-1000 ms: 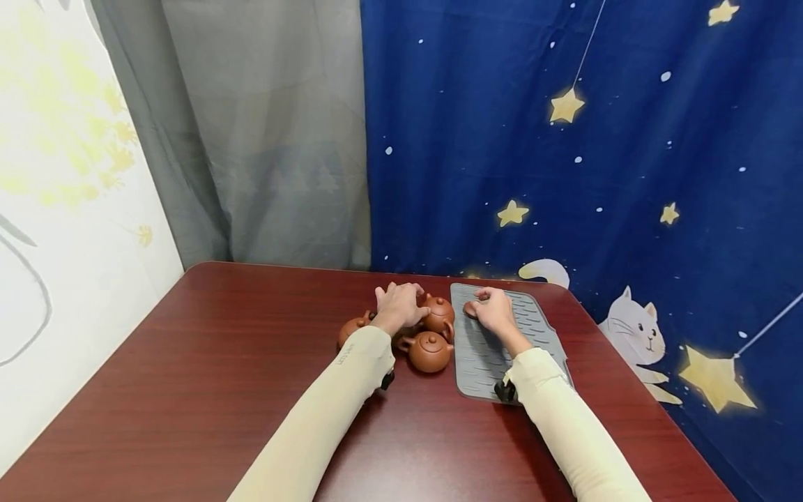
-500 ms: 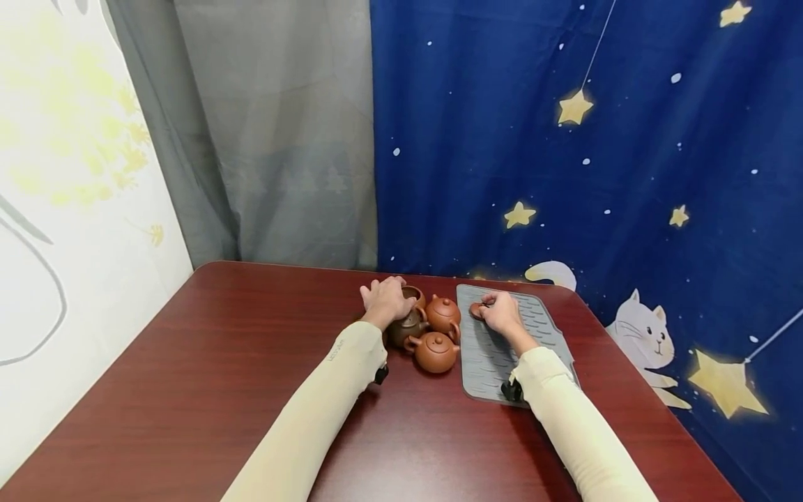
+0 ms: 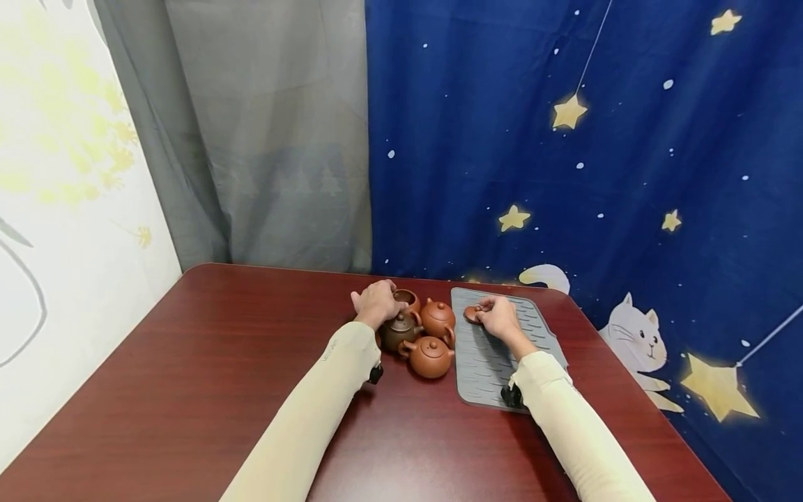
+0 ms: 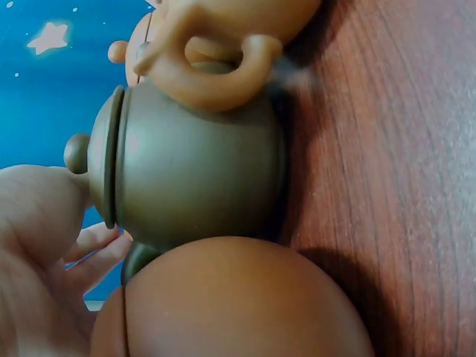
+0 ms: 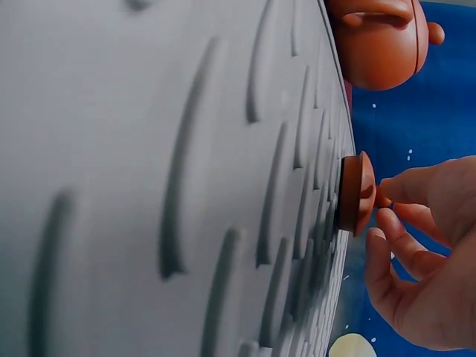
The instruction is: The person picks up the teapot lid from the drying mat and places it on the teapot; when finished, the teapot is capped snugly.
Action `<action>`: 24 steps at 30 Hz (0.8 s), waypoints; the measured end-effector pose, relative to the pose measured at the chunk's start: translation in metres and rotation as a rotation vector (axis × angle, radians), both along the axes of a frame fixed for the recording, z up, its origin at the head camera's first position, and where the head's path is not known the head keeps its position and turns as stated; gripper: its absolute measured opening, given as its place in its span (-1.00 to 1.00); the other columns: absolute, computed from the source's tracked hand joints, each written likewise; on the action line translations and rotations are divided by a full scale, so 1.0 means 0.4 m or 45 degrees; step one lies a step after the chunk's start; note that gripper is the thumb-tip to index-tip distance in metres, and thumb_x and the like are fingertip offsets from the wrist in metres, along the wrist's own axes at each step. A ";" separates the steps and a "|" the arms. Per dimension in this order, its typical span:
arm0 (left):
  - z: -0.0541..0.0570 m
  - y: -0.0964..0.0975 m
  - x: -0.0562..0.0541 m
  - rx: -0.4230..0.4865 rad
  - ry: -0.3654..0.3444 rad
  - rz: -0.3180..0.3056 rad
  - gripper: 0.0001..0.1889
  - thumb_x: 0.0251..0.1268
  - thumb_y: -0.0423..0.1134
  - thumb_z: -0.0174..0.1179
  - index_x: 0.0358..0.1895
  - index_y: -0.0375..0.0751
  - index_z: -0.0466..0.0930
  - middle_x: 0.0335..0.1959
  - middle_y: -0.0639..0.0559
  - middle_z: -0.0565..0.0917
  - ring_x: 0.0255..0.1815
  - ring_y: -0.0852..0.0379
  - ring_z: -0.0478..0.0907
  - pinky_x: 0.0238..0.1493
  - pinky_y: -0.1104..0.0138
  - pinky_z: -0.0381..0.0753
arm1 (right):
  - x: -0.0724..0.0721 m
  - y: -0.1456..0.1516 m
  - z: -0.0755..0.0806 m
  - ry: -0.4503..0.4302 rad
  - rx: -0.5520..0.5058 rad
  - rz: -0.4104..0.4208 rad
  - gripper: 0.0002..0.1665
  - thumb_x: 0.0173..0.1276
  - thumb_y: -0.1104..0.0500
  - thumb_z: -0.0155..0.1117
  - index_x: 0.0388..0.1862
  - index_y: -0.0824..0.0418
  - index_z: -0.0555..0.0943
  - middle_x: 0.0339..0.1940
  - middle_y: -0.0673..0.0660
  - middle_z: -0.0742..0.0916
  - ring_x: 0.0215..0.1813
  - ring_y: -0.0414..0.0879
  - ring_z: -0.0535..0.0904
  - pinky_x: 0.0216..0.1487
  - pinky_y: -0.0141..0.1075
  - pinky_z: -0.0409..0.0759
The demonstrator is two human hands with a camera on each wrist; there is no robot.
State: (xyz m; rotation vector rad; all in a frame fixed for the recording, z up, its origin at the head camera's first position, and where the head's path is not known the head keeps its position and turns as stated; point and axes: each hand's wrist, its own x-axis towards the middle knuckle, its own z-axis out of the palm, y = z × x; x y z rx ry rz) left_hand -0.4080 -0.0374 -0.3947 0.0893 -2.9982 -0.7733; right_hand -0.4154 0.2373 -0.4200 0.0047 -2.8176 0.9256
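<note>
My right hand (image 3: 500, 317) pinches the knob of a round reddish-brown teapot lid (image 5: 357, 195), which sits low at the far left of the grey ribbed mat (image 3: 479, 383). My left hand (image 3: 376, 303), its fingers spread, lies beside a lidless brown teapot (image 3: 413, 298), the thumb close to that pot's rim. Just in front stands a dark brown teapot (image 3: 398, 337) with its lid on; in the left wrist view the hand (image 4: 37, 238) shows behind that lid. Two lidded orange-brown teapots, one behind (image 3: 437, 317) and one in front (image 3: 429, 360), stand between the hands.
Another brown teapot (image 4: 238, 305) fills the bottom of the left wrist view; my left sleeve (image 3: 320, 397) mostly hides it in the head view. All stand on a dark red wooden table (image 3: 226, 348). A blue starry curtain (image 3: 464, 139) hangs behind the far edge.
My left hand has drawn back leftward, uncovering the lidless teapot and the dark teapot. My right hand stays around the lid, which shows more fully on the mat.
</note>
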 end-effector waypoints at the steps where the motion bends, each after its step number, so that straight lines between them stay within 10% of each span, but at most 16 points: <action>1: -0.001 -0.001 0.000 0.000 -0.002 -0.006 -0.47 0.18 0.11 0.39 0.21 0.05 0.60 0.14 0.03 0.65 0.12 -0.05 0.53 0.24 -0.06 0.13 | -0.001 0.000 -0.001 0.010 0.005 -0.002 -0.75 0.36 0.25 0.33 -0.03 0.32 0.70 -0.15 0.23 0.78 -0.09 0.09 0.68 -0.06 -0.06 0.60; 24: 0.003 -0.007 0.007 0.045 -0.073 0.058 -0.44 0.09 0.17 0.43 0.20 0.17 0.63 0.10 0.03 0.66 0.08 -0.07 0.57 0.29 -0.07 0.10 | -0.002 -0.014 0.005 0.074 0.049 -0.091 -0.83 0.36 0.13 0.34 -0.16 0.19 0.72 -0.20 0.14 0.77 -0.13 0.04 0.65 -0.09 -0.06 0.56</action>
